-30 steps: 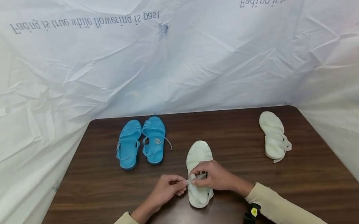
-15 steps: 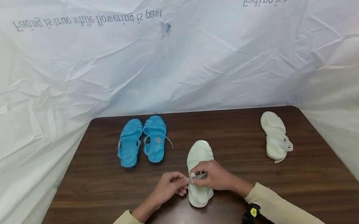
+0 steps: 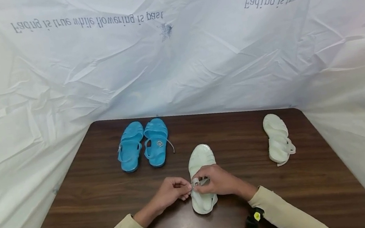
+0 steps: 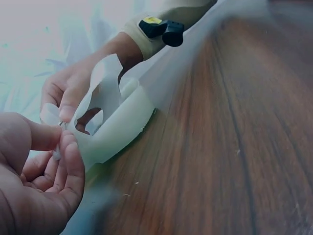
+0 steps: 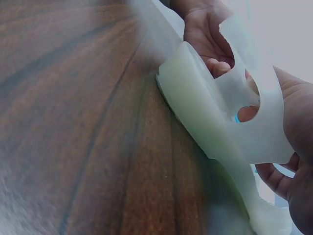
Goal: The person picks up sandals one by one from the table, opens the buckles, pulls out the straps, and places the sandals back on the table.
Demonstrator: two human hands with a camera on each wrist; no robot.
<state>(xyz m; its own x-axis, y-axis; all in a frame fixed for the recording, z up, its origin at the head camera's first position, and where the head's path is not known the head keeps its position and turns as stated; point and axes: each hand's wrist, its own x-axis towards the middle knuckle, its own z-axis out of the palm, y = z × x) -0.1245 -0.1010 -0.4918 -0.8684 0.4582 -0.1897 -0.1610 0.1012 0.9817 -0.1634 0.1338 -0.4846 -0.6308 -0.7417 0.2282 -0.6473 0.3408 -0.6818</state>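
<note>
white jelly sandal (image 3: pixel 201 166) | flat on table, toe away | strap pinched

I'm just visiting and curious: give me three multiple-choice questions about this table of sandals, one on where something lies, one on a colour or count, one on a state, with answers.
1. Where does the blue pair lie?
A. far left of the table
B. far right
C. under the hands

2. How many sandals are on the table?
A. two
B. four
C. six

3. What are the hands doing?
A. resting flat on the wood
B. both holding the strap of the near white sandal
C. lifting a blue sandal

Answers:
1 A, the blue pair lies far left on the table.
2 B, two blue, the near white sandal and another white sandal.
3 B, the left hand and right hand pinch its strap.
</note>
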